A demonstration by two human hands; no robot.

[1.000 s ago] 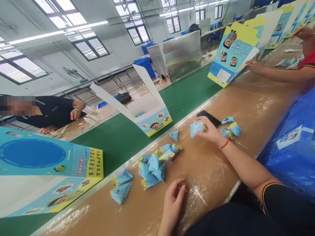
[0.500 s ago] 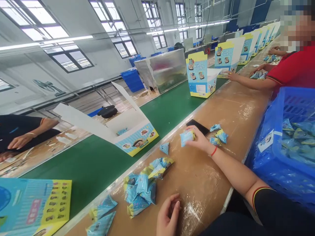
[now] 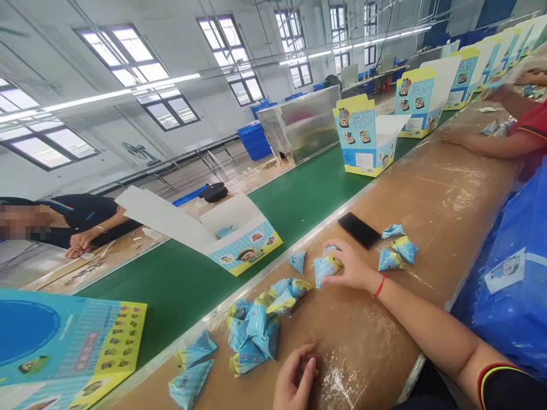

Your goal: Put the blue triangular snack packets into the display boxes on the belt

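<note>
My right hand (image 3: 348,265) grips a small blue-and-yellow packet (image 3: 325,269) just above the brown worktop. A bit of blue shows behind its fingers, and I cannot tell whether that is a second packet. My left hand (image 3: 296,378) rests near the table's front edge, fingers loosely curled, with nothing visible in them. Left of it lies a pile of similar packets (image 3: 256,322), with two more packets (image 3: 192,384) nearer me. A single packet (image 3: 298,262) lies by the belt. Beyond it an open printed box (image 3: 245,253) stands on the green belt with a blue packet inside.
A black phone (image 3: 359,229) and several packets (image 3: 391,259) lie beyond my right hand. More open boxes (image 3: 356,136) line the green belt (image 3: 179,285). A blue crate (image 3: 508,296) stands at right. Co-workers sit at right (image 3: 532,136) and across the belt (image 3: 94,219).
The view has swung, shifting most things rightward. My right hand, still holding the packet, has come nearer the pile and away from the phone. The co-worker at right has drawn a hand back from a box.
</note>
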